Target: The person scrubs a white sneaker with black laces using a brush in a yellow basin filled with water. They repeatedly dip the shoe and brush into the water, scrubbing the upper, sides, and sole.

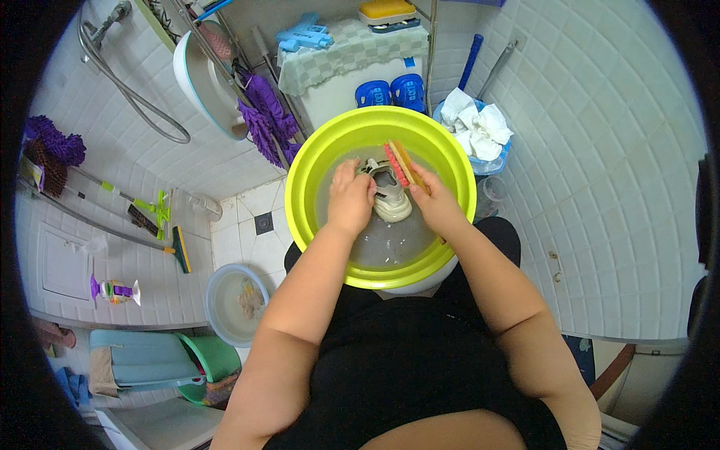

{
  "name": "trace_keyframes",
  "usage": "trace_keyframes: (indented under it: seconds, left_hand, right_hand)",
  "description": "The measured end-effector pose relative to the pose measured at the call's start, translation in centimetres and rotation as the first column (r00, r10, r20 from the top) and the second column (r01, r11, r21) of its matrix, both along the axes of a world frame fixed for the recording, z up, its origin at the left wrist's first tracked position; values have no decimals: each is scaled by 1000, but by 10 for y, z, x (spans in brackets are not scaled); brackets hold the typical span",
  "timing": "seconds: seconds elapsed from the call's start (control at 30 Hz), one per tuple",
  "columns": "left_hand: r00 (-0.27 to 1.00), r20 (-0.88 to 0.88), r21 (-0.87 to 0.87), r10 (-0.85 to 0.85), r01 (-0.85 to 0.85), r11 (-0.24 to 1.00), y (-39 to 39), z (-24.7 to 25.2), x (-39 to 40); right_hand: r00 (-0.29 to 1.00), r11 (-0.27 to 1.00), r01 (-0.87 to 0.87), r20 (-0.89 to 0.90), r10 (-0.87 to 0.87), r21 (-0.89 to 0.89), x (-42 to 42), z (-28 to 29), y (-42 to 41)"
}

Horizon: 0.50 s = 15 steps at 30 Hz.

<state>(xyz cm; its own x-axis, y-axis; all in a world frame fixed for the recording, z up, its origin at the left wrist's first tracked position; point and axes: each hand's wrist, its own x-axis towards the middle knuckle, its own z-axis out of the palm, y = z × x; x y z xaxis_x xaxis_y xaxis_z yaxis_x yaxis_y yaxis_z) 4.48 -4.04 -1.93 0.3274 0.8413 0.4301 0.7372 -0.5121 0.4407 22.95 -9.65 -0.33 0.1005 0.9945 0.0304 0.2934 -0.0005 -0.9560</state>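
Note:
A yellow-green basin (pixel 381 279) of murky water stands before me, between my knees. Over the water, my left hand (pixel 350 194) grips the side of a pale shoe (pixel 394 207), its opening facing up and its toe pointing towards me. My right hand (pixel 436 197) holds a scrubbing brush (pixel 406 166) with a tan back and red bristles. The bristles face left and sit close beside the shoe's opening; whether they touch it, I cannot tell. My fingers hide part of the shoe's left side.
Blue slippers (pixel 391 93) stand just beyond the basin. A waste bin (pixel 488 165) heaped with white tissue is at the far right. On the left floor sits a pale blue basin (pixel 211 304) holding water and cloth. Purple mop heads (pixel 264 112) hang beyond the basin's left side.

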Motion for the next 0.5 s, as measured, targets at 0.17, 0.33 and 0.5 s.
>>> trace_keyframes:
  seconds: [0.17, 0.33, 0.5]
  left_hand:
    - [999, 34, -76, -38, 41, 996, -5, 3, 2]
    - [946, 322, -269, 33, 57, 962, 4, -12, -2]
    - [910, 412, -285, -36, 166, 944, 10, -23, -4]
  right_hand:
    - [992, 984, 61, -120, -41, 169, 7, 3, -4]
    - [829, 985, -174, 539, 151, -10, -2, 38, -32]
    - [661, 972, -128, 714, 233, -198, -3, 46, -18]
